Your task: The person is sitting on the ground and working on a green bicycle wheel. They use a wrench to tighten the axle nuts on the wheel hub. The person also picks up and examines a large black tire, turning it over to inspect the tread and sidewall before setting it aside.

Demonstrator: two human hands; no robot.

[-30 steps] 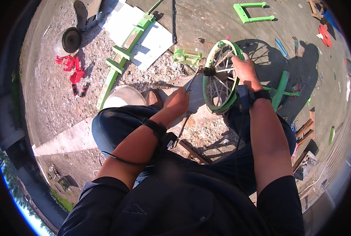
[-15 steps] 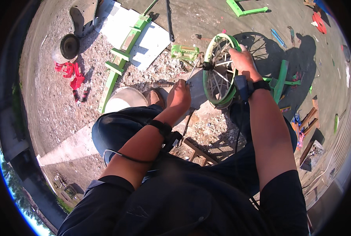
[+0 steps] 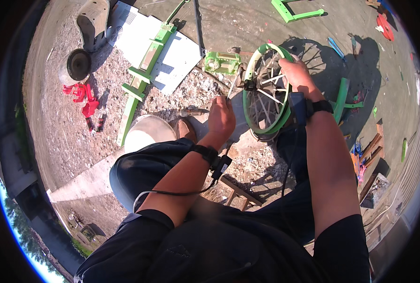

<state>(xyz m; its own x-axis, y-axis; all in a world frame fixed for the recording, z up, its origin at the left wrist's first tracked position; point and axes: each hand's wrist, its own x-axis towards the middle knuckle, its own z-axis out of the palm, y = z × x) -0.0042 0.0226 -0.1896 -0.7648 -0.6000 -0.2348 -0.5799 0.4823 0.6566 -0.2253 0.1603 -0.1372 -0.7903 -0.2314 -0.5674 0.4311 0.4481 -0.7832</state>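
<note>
A small spoked wheel with a green rim and pale spokes stands upright in front of me, slightly tilted. My right hand is closed round the upper right of its rim. To the left of the wheel, my left hand is closed on a slim metal rod-like tool. The tool's far end points up toward the wheel's left side, beside a dark clamp-like piece at the rim. Whether the tool touches the wheel, I cannot tell. My left fingers are partly hidden by the back of the hand.
A green metal bracket lies beyond the tool. Left of it are a long green bar, a white panel and a pale bucket. A hammer lies near my shoe. Green tubing lies right of the wheel.
My left hand and the tool have shifted slightly right. The wheel has turned a little, showing more of its spokes; my right hand still grips its rim.
</note>
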